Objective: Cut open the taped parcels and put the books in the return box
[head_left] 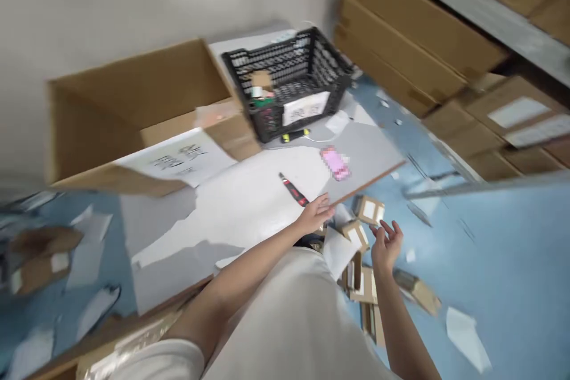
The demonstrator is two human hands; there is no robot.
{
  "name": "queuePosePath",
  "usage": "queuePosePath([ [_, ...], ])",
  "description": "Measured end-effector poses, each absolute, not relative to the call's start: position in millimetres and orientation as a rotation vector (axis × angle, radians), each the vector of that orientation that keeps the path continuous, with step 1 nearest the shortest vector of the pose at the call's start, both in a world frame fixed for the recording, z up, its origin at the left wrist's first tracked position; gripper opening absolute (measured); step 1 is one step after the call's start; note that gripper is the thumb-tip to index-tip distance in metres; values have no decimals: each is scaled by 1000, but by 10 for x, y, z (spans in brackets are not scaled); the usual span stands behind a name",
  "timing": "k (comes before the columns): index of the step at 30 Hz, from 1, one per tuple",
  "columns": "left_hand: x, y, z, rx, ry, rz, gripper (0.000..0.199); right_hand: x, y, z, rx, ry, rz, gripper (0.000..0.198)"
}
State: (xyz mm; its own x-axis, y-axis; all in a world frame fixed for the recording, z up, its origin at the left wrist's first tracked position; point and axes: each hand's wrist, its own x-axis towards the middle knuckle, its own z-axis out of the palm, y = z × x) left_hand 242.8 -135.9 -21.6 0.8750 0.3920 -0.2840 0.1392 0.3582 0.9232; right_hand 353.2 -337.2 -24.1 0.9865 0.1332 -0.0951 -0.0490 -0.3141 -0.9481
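My left hand (314, 215) is at the near edge of the table (178, 243), its fingers stretched out and apart. Just beyond its fingers lies a red and black utility knife (293, 189); whether the hand touches it, I cannot tell. My right hand (386, 243) is off the table's right side, above small cardboard boxes (369, 209), with fingers spread and nothing in them. A pink, blurred-out item (335, 162) rests on the table beyond my left hand. Near the crate lies a black and yellow cutter (294, 136).
A large open cardboard box (102, 113) with a handwritten sheet stands on the left. Behind the table's middle is a black plastic crate (271, 124) holding a few small items. Shelves of cartons (409, 41) rise at right. Papers (466, 338) and boxes litter the blue floor (503, 261).
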Motion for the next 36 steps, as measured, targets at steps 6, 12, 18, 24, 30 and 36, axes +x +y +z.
queuePosePath([
  [6,1302,-870,89,1344,994,629,52,3498,-2029,-256,-1763,-666,619,58],
  [12,-195,-1052,190,1153,1527,946,41,2409,-653,-47,-1530,-1441,1072,41],
  [18,-1595,-1901,-156,857,2029,1130,38,460,-264,230,-1053,-2189,1378,27],
  [24,-3136,-2520,-690,696,2419,986,35,-1525,-761,-126,-620,-2508,1667,27],
  [30,-4630,-2226,-1331,968,2572,429,70,-2669,-1219,-1410,-1277,-1958,2160,36],
  [36,-5058,-2084,-1994,1176,2571,167,73,-2806,-1332,-2447,-1646,-1571,2214,29],
])
